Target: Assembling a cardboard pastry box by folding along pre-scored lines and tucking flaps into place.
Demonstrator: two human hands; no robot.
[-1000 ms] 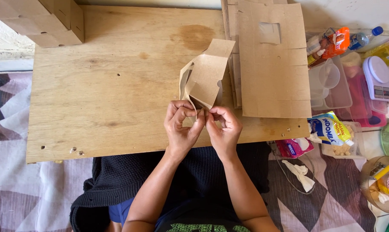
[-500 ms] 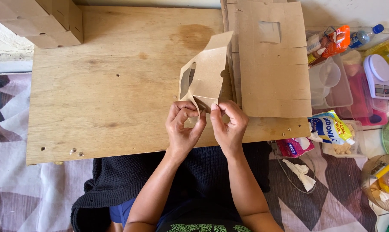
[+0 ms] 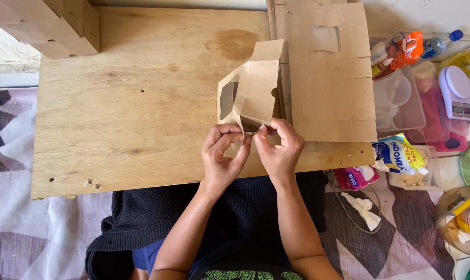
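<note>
A brown cardboard box blank (image 3: 255,88) with a clear window cut-out stands half folded on the plywood board (image 3: 141,109). My left hand (image 3: 223,155) and my right hand (image 3: 277,148) pinch its near bottom flaps together, fingertips meeting at the lower edge. The box's upper flap tilts away from me toward the stack of flat box blanks (image 3: 331,72) at the right of the board.
Folded cardboard boxes (image 3: 53,26) sit at the board's far left corner. Right of the board lie clear plastic containers (image 3: 398,98), a small kitchen scale (image 3: 455,93), bottles (image 3: 437,44), food pouches (image 3: 401,155) and a tape roll (image 3: 460,218) on a patterned mat.
The box blank has been raised and opened out more, its top flap swinging farther away. Both hands have shifted slightly along the bottom flaps, still gripping them.
</note>
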